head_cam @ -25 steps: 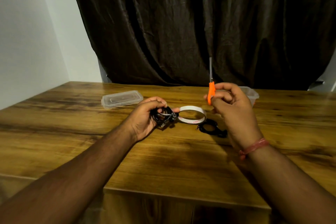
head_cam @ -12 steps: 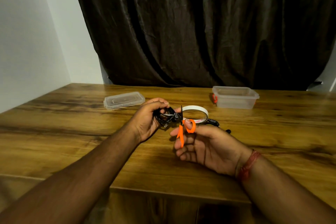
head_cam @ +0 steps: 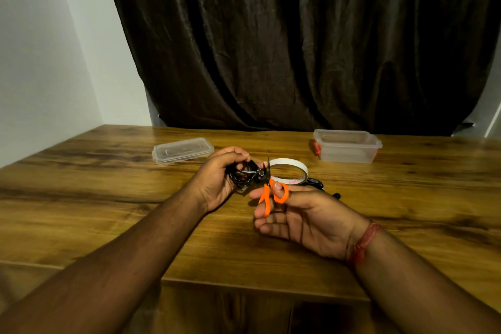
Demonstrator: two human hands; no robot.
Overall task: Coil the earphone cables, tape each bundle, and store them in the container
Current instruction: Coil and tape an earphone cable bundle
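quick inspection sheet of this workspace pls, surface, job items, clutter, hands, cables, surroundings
surface: wooden table, bare grain in front.
job's things: tape roll mid-table; open clear container far right, its lid far left; orange scissors.
clutter: nothing seen.
grippers: left hand grips a coiled earphone bundle; right hand holds the scissors, blades at the bundle.
cables: second black earphone lies behind the right hand, partly hidden.
surroundings: dark curtain, white wall.

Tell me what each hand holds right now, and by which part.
The left hand grips the coiled black earphone bundle around its loops. The right hand holds the orange scissors by the handles, a finger through one ring, blades at the bundle.
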